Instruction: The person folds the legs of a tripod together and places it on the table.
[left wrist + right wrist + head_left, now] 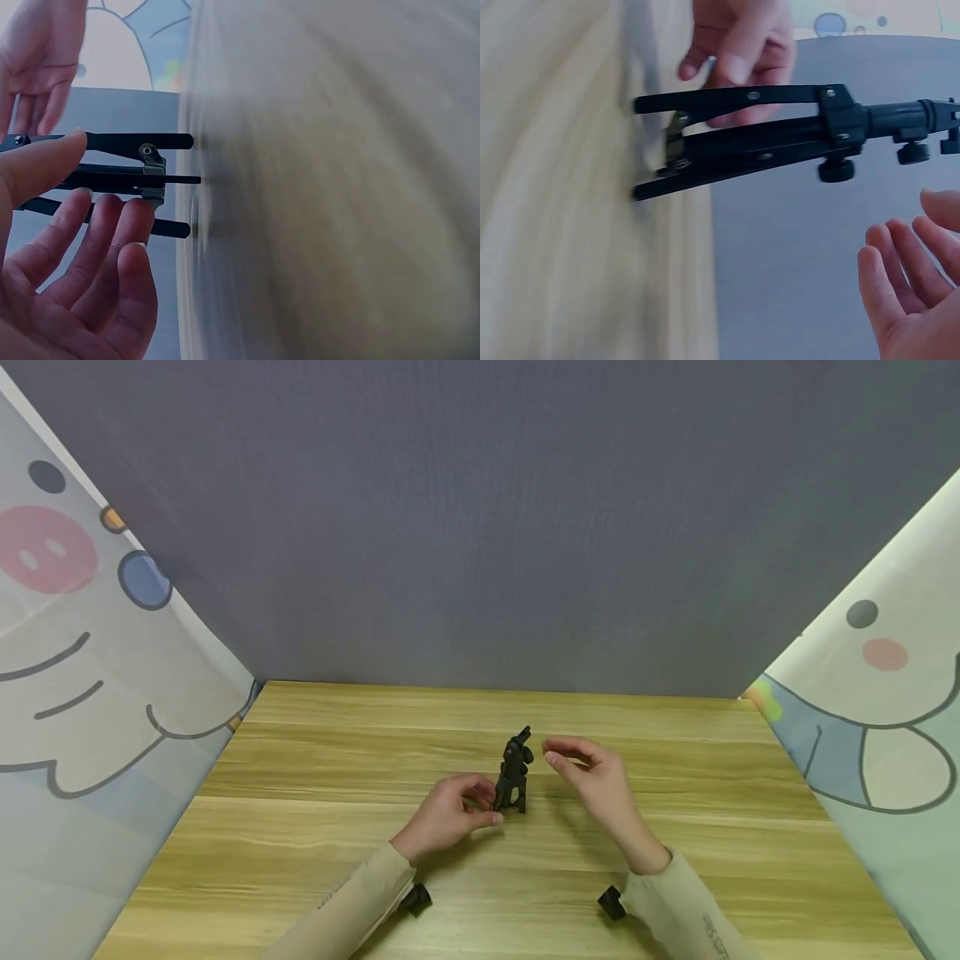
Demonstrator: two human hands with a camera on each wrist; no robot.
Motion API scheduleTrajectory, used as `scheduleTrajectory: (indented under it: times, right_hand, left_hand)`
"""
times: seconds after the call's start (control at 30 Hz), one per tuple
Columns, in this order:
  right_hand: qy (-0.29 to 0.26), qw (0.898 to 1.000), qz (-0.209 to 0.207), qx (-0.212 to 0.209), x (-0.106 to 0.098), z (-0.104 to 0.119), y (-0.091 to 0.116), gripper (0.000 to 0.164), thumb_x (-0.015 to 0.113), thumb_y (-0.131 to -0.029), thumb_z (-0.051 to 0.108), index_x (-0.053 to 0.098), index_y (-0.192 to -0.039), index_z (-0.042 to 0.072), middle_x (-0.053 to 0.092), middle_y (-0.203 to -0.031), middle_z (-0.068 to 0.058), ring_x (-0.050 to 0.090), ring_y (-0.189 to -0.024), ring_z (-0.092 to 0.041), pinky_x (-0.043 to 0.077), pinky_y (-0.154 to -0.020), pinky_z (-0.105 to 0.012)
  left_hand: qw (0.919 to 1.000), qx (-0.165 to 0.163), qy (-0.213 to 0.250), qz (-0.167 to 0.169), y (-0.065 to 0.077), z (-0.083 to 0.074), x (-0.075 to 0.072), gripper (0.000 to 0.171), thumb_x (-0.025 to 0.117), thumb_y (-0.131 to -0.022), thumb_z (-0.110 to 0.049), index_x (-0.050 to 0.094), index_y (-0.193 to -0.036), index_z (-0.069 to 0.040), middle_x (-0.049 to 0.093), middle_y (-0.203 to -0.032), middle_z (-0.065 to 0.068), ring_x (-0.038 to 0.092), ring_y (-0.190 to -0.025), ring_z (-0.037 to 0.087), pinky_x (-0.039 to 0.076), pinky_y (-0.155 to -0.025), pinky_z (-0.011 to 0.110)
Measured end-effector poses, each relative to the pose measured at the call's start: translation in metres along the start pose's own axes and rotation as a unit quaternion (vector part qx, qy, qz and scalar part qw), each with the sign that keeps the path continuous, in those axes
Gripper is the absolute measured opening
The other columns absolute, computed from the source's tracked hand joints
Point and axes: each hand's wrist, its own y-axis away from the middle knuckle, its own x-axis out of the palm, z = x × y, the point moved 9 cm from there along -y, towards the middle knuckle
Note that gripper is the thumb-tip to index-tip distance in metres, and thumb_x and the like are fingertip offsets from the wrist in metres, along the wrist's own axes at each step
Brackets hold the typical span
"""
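Note:
A small black tripod stands upright near the middle of the wooden table, its legs only slightly spread. Low down on it, my left hand holds the legs, thumb on the near side and fingertips on the far side. In the left wrist view the thumb overlaps one leg and the curled fingers overlap another. My right hand is raised to the right of the tripod's head, fingers loosely bent and holding nothing. Seen from the right wrist, round knobs stick out from the tripod's upper part, beside that hand.
The wood-grain table ends at a tall grey panel at the back. Cartoon-printed sheets flank it, one on the left and one on the right. A small black device sits at the left sleeve cuff.

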Motion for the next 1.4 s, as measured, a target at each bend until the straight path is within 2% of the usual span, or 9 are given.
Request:
scheduleTrajectory:
  times: [0.2, 0.37, 0.6, 0.77, 1.07, 1.2, 1.4]
  right_hand:
    - [-0.058, 0.998, 0.001, -0.03, 0.004, 0.019, -0.006, 0.025, 0.07, -0.093, 0.005, 0.069, -0.117, -0.004, 0.07, -0.115, -0.018, 0.067, -0.105, -0.017, 0.055, -0.085, -0.028]
    - [-0.092, 0.993, 0.019, -0.076, 0.013, 0.037, -0.008, 0.029, 0.068, -0.093, -0.002, 0.066, -0.121, -0.006, 0.065, -0.12, -0.023, 0.064, -0.111, -0.02, 0.055, -0.089, -0.032]
    - [-0.125, 0.984, 0.034, -0.123, 0.022, 0.048, -0.008, 0.034, 0.067, -0.089, -0.012, 0.062, -0.123, -0.011, 0.06, -0.122, -0.028, 0.062, -0.115, -0.021, 0.054, -0.09, -0.036]
    - [-0.113, 0.982, 0.029, -0.145, 0.024, 0.054, -0.008, 0.036, 0.07, -0.086, -0.014, 0.065, -0.121, -0.009, 0.062, -0.121, -0.026, 0.062, -0.115, -0.022, 0.053, -0.091, -0.039]
    - [-0.097, 0.979, 0.027, -0.179, 0.025, 0.062, -0.005, 0.032, 0.068, -0.085, -0.016, 0.066, -0.117, -0.011, 0.064, -0.119, -0.024, 0.064, -0.11, -0.02, 0.056, -0.086, -0.036]
    - [-0.09, 0.98, 0.028, -0.177, 0.026, 0.065, -0.003, 0.033, 0.07, -0.084, -0.015, 0.066, -0.117, -0.011, 0.064, -0.12, -0.022, 0.064, -0.109, -0.021, 0.056, -0.085, -0.037]
    - [-0.038, 0.982, 0.018, -0.185, 0.031, 0.072, -0.002, 0.033, 0.076, -0.083, -0.008, 0.071, -0.115, -0.003, 0.067, -0.117, -0.016, 0.065, -0.107, -0.023, 0.057, -0.081, -0.037]
  left_hand:
    - [0.9998, -0.002, -0.016, 0.007, -0.002, 0.0, 0.003, 0.021, 0.083, -0.083, -0.016, 0.067, -0.096, -0.013, 0.065, -0.088, -0.007, 0.064, -0.081, 0.008, 0.053, -0.072, 0.027]
    - [0.9993, -0.004, -0.036, 0.009, -0.002, -0.001, 0.003, 0.02, 0.083, -0.082, -0.015, 0.065, -0.09, -0.011, 0.064, -0.084, -0.005, 0.062, -0.078, 0.007, 0.053, -0.07, 0.026]
    - [0.9982, -0.006, -0.059, 0.012, -0.003, -0.001, 0.004, 0.021, 0.083, -0.082, -0.016, 0.063, -0.088, -0.013, 0.063, -0.081, -0.009, 0.061, -0.075, 0.006, 0.052, -0.069, 0.026]
    - [0.9979, -0.005, -0.063, 0.012, -0.006, -0.003, 0.005, 0.021, 0.083, -0.082, -0.014, 0.063, -0.087, -0.013, 0.063, -0.081, -0.009, 0.062, -0.075, 0.005, 0.052, -0.069, 0.026]
    - [0.9963, -0.008, -0.085, 0.013, -0.008, -0.002, 0.008, 0.023, 0.084, -0.081, -0.017, 0.062, -0.087, -0.016, 0.063, -0.08, -0.01, 0.062, -0.073, 0.004, 0.052, -0.067, 0.025]
    - [0.9955, -0.008, -0.093, 0.014, -0.009, -0.003, 0.008, 0.024, 0.085, -0.081, -0.017, 0.061, -0.085, -0.017, 0.062, -0.079, -0.011, 0.061, -0.072, 0.004, 0.052, -0.066, 0.025]
    - [0.9948, -0.007, -0.101, 0.017, -0.01, -0.005, 0.008, 0.024, 0.085, -0.08, -0.015, 0.061, -0.084, -0.017, 0.061, -0.078, -0.01, 0.06, -0.071, 0.003, 0.051, -0.066, 0.024]
